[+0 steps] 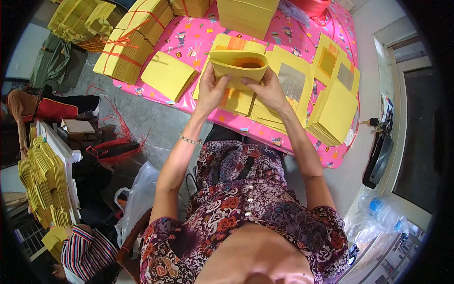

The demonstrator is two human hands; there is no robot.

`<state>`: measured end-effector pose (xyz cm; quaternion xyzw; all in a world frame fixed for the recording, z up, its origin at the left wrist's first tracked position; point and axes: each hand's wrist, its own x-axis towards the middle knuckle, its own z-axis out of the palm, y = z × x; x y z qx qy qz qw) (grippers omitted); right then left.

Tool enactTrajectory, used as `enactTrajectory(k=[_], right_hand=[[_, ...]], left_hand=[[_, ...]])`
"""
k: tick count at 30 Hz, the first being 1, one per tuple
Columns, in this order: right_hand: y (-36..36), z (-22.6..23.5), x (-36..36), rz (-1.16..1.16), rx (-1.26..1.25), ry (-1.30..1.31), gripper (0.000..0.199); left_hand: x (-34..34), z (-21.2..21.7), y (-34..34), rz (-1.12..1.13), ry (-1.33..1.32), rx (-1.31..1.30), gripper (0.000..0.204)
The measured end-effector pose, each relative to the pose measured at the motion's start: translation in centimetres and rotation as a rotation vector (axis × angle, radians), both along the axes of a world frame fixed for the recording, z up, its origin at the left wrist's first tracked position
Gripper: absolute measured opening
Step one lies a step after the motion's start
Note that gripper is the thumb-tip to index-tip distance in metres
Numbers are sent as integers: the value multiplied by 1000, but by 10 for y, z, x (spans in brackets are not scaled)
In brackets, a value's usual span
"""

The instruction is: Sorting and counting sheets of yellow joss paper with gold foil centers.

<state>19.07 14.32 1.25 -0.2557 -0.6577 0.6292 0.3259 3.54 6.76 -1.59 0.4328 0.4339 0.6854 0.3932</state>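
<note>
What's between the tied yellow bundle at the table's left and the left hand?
In the head view, a flat yellow paper piece, lying on the pink patterned tablecloth.

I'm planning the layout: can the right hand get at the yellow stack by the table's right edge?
Probably yes, though the right hand is busy holding the curled yellow piece; only low, flat yellow pieces lie between it and the yellow stack.

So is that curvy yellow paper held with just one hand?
No, the left hand and right hand both grip the curvy yellow paper, one at each side.
</note>
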Motion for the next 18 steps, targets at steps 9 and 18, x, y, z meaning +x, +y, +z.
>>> enactTrajectory(k=[9, 18], right_hand=[[10, 53, 1, -318, 963, -7, 40], [19, 58, -5, -228, 903, -136, 16]], left_hand=[[4, -2, 1, 55, 58, 24, 47], [4, 7, 6, 46, 107, 34, 48]])
